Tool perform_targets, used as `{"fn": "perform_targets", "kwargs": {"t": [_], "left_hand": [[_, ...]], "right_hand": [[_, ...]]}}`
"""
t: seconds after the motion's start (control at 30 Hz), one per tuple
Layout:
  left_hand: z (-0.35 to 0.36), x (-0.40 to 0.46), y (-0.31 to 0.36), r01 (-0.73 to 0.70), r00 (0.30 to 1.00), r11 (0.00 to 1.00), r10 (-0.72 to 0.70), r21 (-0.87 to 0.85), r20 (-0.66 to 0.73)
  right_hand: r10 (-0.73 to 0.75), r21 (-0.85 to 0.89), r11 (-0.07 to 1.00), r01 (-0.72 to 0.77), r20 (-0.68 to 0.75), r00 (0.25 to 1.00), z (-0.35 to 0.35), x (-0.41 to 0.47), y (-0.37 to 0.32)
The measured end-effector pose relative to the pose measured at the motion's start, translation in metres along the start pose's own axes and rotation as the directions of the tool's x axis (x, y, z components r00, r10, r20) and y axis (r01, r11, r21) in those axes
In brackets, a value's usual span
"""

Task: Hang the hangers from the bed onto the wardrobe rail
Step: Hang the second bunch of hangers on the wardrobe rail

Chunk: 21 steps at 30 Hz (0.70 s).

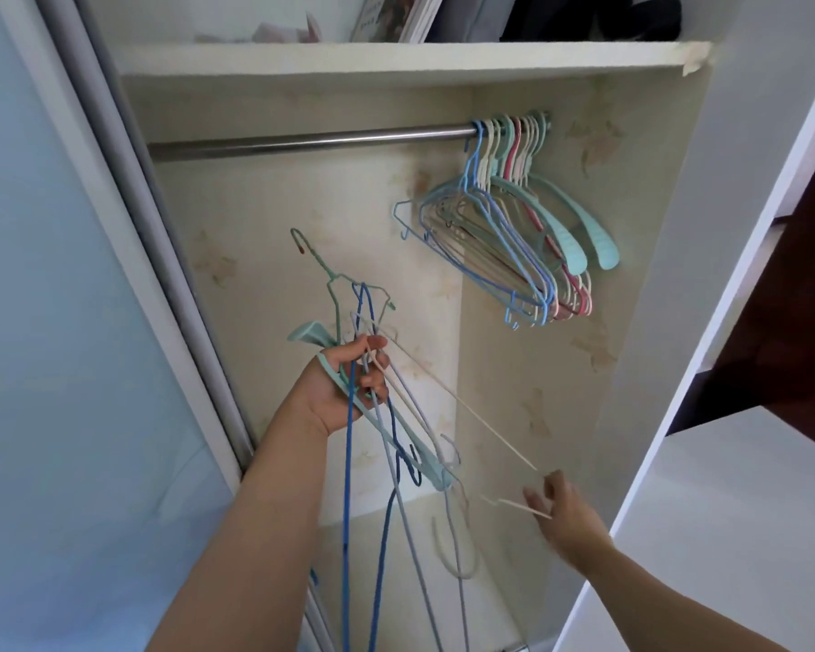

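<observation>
My left hand (344, 383) grips a tangled bundle of hangers (387, 444) in front of the open wardrobe: blue, grey, cream and teal wire ones plus a wide teal plastic one. A teal hook (302, 242) sticks up out of the bundle. My right hand (563, 510), lower right, pinches the end of a thin cream hanger (462, 407) that runs slanting down from the bundle. The steel rail (311, 141) spans the wardrobe under the shelf. Several hangers (514, 237) hang bunched at its right end.
A white shelf (396, 58) above the rail carries books and dark items. The sliding door frame (128, 218) stands at the left, and the wardrobe's side panel (706, 294) at the right. The left and middle stretch of the rail carries nothing.
</observation>
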<state>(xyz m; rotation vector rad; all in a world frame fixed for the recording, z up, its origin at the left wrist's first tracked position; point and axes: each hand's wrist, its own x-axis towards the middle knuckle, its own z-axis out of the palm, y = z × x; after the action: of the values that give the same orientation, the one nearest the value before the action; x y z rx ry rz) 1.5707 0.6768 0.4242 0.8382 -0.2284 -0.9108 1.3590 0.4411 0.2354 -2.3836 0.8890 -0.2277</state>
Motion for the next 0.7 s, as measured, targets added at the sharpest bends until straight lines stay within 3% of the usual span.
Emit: {"fn": "perform_targets", "kwargs": {"t": [0.1,0.23,0.37,0.47,0.53,0.6,0.7], "left_hand": [[0.002,0.002,-0.001,-0.031,0.993,0.998,0.036,0.047,-0.110],[0.002,0.006,-0.002,-0.035,0.974,0.996,0.053,0.087,-0.218],[0.001,0.009,-0.002,-0.045,0.974,0.991,0.073,0.128,-0.216],[0.003,0.009,-0.002,-0.038,0.974,0.985,0.074,0.170,-0.213],[0.003,0.010,-0.002,-0.028,0.975,0.981,0.068,0.190,-0.211],[0.005,0.011,-0.001,-0.025,0.974,0.977,0.072,0.213,-0.215],[0.014,0.013,0.009,-0.040,0.975,0.970,0.091,0.242,-0.204]], "right_hand": [[0.047,0.148,0.988,-0.033,-0.097,0.994,-0.001,0.001,0.003],[0.085,0.306,0.948,-0.082,0.006,0.996,-0.001,0.010,-0.013],[0.043,0.449,0.884,-0.132,0.203,0.978,-0.005,0.018,-0.060],[0.009,0.561,0.770,-0.303,0.466,0.885,-0.013,0.019,-0.104],[-0.051,0.615,0.701,-0.361,0.548,0.835,-0.021,0.018,-0.131],[-0.075,0.645,0.698,-0.312,0.499,0.863,-0.034,0.020,-0.157],[-0.041,0.582,0.799,-0.150,0.301,0.953,-0.063,0.033,-0.190]]}}
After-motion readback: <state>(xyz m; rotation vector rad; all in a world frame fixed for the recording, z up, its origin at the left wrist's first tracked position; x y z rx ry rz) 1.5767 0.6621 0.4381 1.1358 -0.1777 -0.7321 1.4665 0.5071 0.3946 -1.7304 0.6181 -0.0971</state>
